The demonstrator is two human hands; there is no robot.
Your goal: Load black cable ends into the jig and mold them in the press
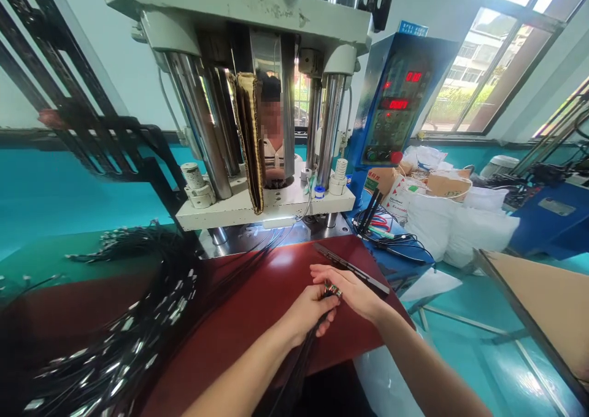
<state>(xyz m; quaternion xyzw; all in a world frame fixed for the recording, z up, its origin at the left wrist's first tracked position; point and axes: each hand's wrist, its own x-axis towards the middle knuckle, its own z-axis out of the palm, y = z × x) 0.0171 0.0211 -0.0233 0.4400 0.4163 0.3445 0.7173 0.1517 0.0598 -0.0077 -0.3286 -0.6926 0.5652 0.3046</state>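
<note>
My left hand (313, 309) is closed round a bundle of thin black cables (299, 362) near their connector ends. Small metallic and green-coloured ends (332, 289) stick out at the top of that fist. My right hand (350, 289) lies against these ends, its fingers stretched out over them and its palm turned toward the bundle. From the fist the cables hang down toward my lap, over the near edge of the red-brown table (262, 316). Just beyond my right hand, a long dark metal bar with slots (363, 273) rests on the table.
A press (267, 211) stands ahead, with a cardboard piece (251, 141) upright in it and a person reflected behind. Many black cables with connectors (138, 337) are heaped at left. A control box (396, 104) with red digits is at right, near white sacks (478, 227).
</note>
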